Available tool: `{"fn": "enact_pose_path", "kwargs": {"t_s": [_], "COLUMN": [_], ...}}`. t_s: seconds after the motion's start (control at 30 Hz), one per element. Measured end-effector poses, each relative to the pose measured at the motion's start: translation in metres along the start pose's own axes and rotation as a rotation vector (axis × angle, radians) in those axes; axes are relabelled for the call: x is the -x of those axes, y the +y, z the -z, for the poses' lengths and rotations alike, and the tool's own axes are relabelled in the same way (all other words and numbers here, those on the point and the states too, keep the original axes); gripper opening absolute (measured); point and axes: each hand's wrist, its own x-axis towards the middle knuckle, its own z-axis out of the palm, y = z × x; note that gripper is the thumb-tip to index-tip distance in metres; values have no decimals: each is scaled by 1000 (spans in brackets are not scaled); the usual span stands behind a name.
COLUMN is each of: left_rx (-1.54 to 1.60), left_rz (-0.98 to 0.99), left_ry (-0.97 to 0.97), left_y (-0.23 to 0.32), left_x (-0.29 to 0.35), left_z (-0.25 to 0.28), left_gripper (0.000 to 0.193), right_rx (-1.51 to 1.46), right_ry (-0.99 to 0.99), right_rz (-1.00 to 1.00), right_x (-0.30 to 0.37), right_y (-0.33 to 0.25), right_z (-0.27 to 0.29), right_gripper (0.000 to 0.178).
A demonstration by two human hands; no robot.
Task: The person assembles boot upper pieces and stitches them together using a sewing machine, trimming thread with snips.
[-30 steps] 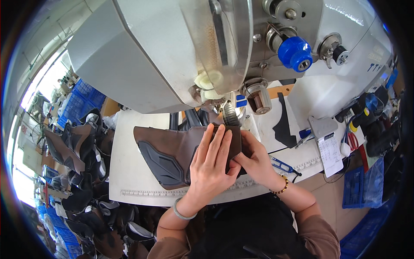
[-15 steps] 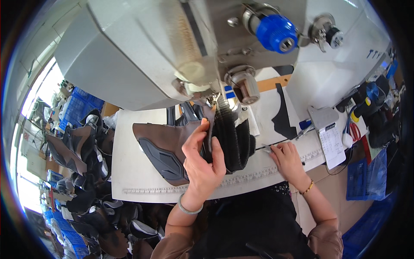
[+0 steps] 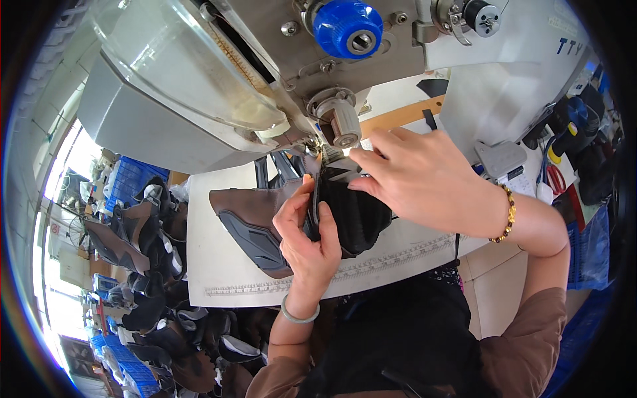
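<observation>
A brown and black boot upper [image 3: 255,202] lies on the sewing machine's white bed, its edge raised under the needle area. My left hand [image 3: 306,239] pinches that edge between thumb and fingers, close below the needle. The upper's dark, padded inner side [image 3: 361,222] faces right. My right hand [image 3: 424,179] is closed in a pinch at the right of the raised edge, just below the bobbin-like metal part. A slim grey metal tool [image 3: 343,176] shows at its fingertips; its exact kind is hard to make out.
The sewing machine's head [image 3: 179,126] with a blue knob [image 3: 348,30] overhangs the work. A printed ruler [image 3: 398,254] runs along the bed's front edge. Red-handled scissors [image 3: 555,179] lie at right. Several boot uppers [image 3: 126,232] are heaped at left by blue crates [image 3: 133,180].
My right hand has moved up and left from the bed's right side to the raised edge, bringing the slim metal tool. My left hand keeps its pinch. The view has shifted slightly.
</observation>
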Motion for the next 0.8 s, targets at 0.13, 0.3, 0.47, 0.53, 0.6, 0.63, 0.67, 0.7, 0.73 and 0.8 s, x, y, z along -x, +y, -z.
{"fn": "enact_pose_path", "kwargs": {"t_s": [0.13, 0.3, 0.47, 0.53, 0.6, 0.63, 0.67, 0.7, 0.73, 0.8], "left_rx": [21, -10, -228, -207, -187, -186, -186, -187, -193, -198], "left_rz": [-23, -71, -170, -185, -204, -222, -239, -239, -240, -238], "left_ry": [8, 22, -15, 6, 27, 11, -4, -2, -14, -22], "left_y": [-4, -5, -3, -3, -2, -2, -1, 0, 1, 1], "left_x": [1, 0, -3, -5, -7, -9, -10, -10, -11, -13], "left_z": [-2, -3, 0, -1, 0, 2, 3, 4, 5, 7], "left_gripper": [31, 35, 40, 39, 37, 38, 39, 39, 36, 33], "right_rx": [113, 67, 42, 98, 109, 114, 122, 107, 90, 140], "right_ry": [-172, -176, -165, -238, -215, -205, -214, -191, -149, -160], "right_rz": [104, 166, 169, 116, 130, 133, 137, 171, 206, 216], "right_x": [-16, -27, -30, -27, -25, -24, -22, -21, -19, -16], "right_y": [2, 3, 0, -3, -3, -3, -3, -3, -2, -3], "right_z": [2, 7, 3, -1, -4, -5, -6, -7, -8, -11], "right_gripper": [25, 25, 24, 25, 24, 24, 24, 23, 22, 21]}}
